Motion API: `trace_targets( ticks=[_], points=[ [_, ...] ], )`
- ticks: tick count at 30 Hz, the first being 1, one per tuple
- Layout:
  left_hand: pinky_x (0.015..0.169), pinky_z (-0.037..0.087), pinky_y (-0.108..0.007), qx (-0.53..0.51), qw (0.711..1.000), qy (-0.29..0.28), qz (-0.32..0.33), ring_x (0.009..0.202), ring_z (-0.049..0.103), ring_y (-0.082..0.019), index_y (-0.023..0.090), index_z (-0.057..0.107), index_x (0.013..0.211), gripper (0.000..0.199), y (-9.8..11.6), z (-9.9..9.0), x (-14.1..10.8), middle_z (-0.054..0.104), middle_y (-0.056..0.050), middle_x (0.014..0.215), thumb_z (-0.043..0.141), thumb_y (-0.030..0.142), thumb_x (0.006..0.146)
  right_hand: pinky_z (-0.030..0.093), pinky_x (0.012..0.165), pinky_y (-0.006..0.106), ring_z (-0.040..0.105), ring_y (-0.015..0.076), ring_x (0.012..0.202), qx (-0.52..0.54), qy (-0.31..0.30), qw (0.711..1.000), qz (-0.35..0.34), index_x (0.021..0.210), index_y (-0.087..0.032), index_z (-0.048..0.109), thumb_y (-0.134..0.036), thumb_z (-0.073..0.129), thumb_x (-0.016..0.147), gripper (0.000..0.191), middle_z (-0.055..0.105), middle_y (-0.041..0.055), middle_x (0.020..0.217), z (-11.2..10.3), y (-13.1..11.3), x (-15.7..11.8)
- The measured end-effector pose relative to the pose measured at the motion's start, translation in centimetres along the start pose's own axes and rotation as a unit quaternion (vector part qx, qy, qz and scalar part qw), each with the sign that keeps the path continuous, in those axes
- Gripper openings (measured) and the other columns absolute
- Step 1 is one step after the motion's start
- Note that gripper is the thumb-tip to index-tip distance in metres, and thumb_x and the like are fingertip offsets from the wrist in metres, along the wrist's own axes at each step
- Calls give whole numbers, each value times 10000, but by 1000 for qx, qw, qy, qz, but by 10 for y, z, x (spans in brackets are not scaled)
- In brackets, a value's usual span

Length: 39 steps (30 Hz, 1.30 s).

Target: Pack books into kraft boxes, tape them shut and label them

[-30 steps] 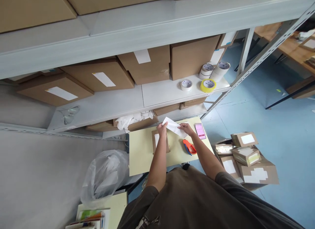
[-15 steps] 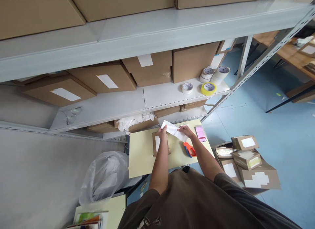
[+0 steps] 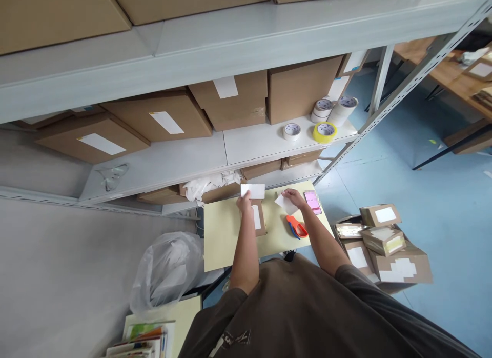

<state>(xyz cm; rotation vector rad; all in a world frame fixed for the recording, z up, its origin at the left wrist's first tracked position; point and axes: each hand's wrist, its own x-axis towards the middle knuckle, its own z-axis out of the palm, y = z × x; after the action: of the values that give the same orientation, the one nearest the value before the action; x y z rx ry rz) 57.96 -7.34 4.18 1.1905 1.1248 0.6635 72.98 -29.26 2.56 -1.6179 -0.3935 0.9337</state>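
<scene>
My left hand (image 3: 244,201) pinches a white paper slip (image 3: 254,191), held flat over the far end of a small cardboard box (image 3: 260,225). That box lies on the pale yellow table (image 3: 219,235) and bears a white label. To the right, my right hand (image 3: 295,197) has its fingers closed on another white piece of paper (image 3: 285,204), slanting down toward the tabletop. Just below it lies an orange and blue tape cutter (image 3: 296,227). A phone with a pink screen (image 3: 312,202) rests right of my right hand.
Beyond the table stands a grey shelf (image 3: 249,147) with cardboard boxes and several tape rolls (image 3: 325,132). A clear plastic bag (image 3: 165,271) of white material is at the left. Stacked cartons (image 3: 400,268) sit on the floor at the right.
Both hands were on one white slip stretched between them. Now they are apart, each with a white piece; the left has moved left and its slip lies level.
</scene>
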Motion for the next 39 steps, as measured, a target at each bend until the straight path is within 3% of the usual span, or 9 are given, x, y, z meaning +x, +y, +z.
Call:
trace_targets(
  ticks=[3,5,9,12,15,23,27,34,39],
  points=[
    [724,577,-303,-59,997,45,-5,839,740,-217,130,762,965,493,10,-18,11,772,-73,846,895,505,674,496,615,340,662,256,713,-14,25,1000,-1,857,-213,754,-722,814,722,531,752,59,773,-16,9,-4],
    [705,567,-282,-66,998,20,8,831,733,-206,132,760,946,514,20,-27,17,784,-80,878,906,523,645,563,727,384,718,307,870,-33,59,998,-4,1028,-218,794,-696,813,741,558,808,88,930,-19,13,-4],
    [668,537,-258,-46,998,-20,36,800,714,-198,146,749,888,522,35,-36,14,787,-68,876,925,552,611,546,1057,484,661,378,1299,-146,124,981,6,1375,-221,721,-572,806,802,677,752,154,1356,-3,14,-3],
    [644,512,-254,-10,997,-59,40,760,696,-192,152,740,848,487,44,-46,5,776,-53,839,940,514,593,487,1152,522,618,392,1382,-217,164,962,24,1423,-184,691,-511,751,861,653,682,195,1468,17,11,-4],
    [642,508,-268,44,986,-161,29,741,693,-199,149,755,859,442,55,-63,-1,776,-59,839,945,458,606,517,1110,518,681,366,1289,-189,168,967,-1,1328,-206,736,-515,708,890,536,741,180,1371,41,2,-11],
    [642,499,-292,182,893,-410,-12,728,709,-227,138,794,871,414,76,-104,3,792,-76,852,970,383,587,581,840,382,753,258,966,13,19,996,-90,1190,-241,753,-597,821,816,521,814,66,1020,134,-40,-47],
    [656,516,-313,193,848,-494,-29,722,721,-245,136,804,881,449,75,-117,6,802,-88,864,994,372,549,567,747,355,730,224,774,35,13,996,-82,868,-217,731,-626,885,735,457,763,35,788,165,-48,-66],
    [912,577,-395,55,891,-446,-59,1009,756,-298,151,805,1073,674,49,-155,-2,815,-137,1110,1046,438,512,594,777,369,743,228,775,134,164,976,-50,803,-233,660,-674,939,614,555,754,30,766,182,-39,-102],
    [863,592,-389,-25,925,-369,-83,905,752,-265,137,814,970,612,23,-163,-25,821,-118,983,1006,548,559,600,803,378,774,252,822,155,167,973,-31,816,-241,610,-606,969,592,558,741,20,774,179,-33,-122]
  ],
)
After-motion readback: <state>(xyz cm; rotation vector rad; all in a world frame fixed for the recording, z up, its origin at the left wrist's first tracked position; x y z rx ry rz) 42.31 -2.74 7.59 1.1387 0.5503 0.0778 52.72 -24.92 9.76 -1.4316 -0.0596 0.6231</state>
